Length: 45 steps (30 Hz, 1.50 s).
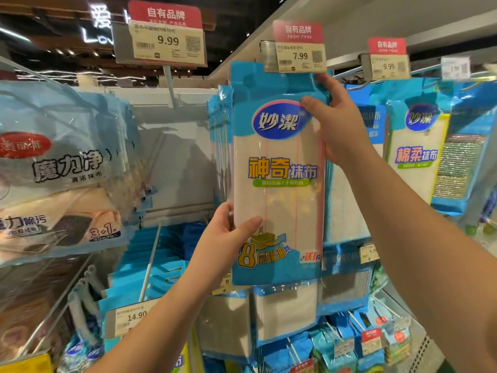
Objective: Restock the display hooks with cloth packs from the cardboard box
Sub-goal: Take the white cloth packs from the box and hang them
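A tall blue-and-white cloth pack (278,168) is held upright in front of the display, its top edge right under the 7.99 price tag (299,56). My left hand (228,238) grips its lower left edge, thumb on the front. My right hand (336,125) grips the upper right edge, thumb across the front near the logo. Several identical packs (219,146) hang just behind it on the same hook. The hook's tip is hidden by the tag and pack. The cardboard box is out of view.
A bare hook (168,84) with a 9.99 tag (164,40) juts out at upper left. Grey cloth packs (53,168) hang at left, sponge-cloth packs (430,157) at right. Lower hooks carry more packs and a 14.90 tag (131,317).
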Available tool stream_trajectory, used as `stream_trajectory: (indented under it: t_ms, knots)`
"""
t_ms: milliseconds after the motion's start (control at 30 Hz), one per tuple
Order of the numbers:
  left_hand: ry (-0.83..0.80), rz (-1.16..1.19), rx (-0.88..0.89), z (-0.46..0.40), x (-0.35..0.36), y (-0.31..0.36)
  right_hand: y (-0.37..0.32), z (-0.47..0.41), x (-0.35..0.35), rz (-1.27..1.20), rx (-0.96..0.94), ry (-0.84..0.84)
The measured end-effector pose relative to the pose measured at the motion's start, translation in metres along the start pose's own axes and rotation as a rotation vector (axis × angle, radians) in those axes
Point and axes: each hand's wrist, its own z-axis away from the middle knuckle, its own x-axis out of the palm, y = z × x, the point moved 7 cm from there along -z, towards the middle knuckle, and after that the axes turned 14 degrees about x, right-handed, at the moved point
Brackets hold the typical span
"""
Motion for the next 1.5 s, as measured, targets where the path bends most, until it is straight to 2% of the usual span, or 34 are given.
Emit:
stream_trajectory:
  t_ms: [267,633,700,867,1033,1200,1333,1500]
  knots:
    - [0.018,-0.016,0.031,-0.003,0.005,0.004,-0.007,-0.010,-0.004,0.060,-0.007,0.047]
    - [0.063,-0.011,0.055,0.003,0.013,0.000,0.004,-0.016,-0.006,0.085,0.088,0.003]
    - [0.116,0.006,0.055,0.001,0.011,-0.002,0.003,-0.016,-0.004,0.164,0.075,0.023]
    - [0.257,0.016,0.063,-0.013,0.001,-0.008,0.023,-0.001,0.003,0.579,0.025,0.107]
    - [0.279,0.003,0.084,-0.039,-0.003,-0.011,0.094,0.036,0.003,0.791,0.181,0.008]
    - [0.264,-0.149,0.090,-0.058,-0.006,-0.016,0.115,0.036,0.007,0.879,0.237,0.020]
    - [0.258,-0.416,0.102,-0.068,-0.013,-0.014,0.128,0.027,0.018,0.949,0.252,0.060]
    - [0.240,-0.763,0.042,-0.075,-0.018,-0.017,0.150,0.028,0.022,0.893,0.228,0.076]
